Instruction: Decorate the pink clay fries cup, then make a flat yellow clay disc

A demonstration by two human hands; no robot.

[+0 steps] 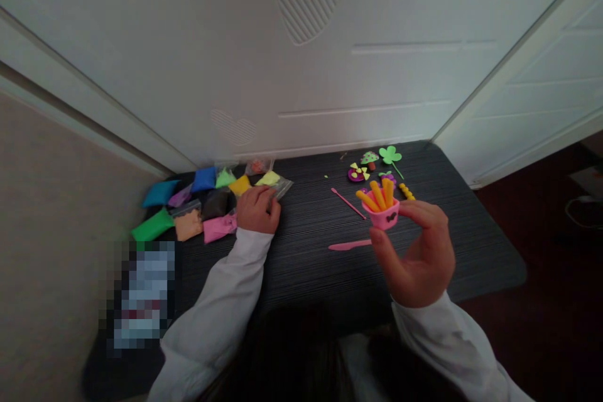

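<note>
My right hand is closed, pinching a small pink clay box of French fries between thumb and fingers. Yellow-orange fries stand up out of it, and a dark bow marks its front. The box is held up above the dark table. My left hand rests among the bags of coloured clay, its fingers curled in. Whatever lies under those fingers, if anything, is hidden. Close by it are a black bag, a pink bag, a yellow bag and a pale yellow bag.
A pink clay knife and a thin pink tool lie mid-table. Small clay pieces stand behind my right hand: a green clover, a mushroom and a purple plate. A white panel rises along the table's back edge.
</note>
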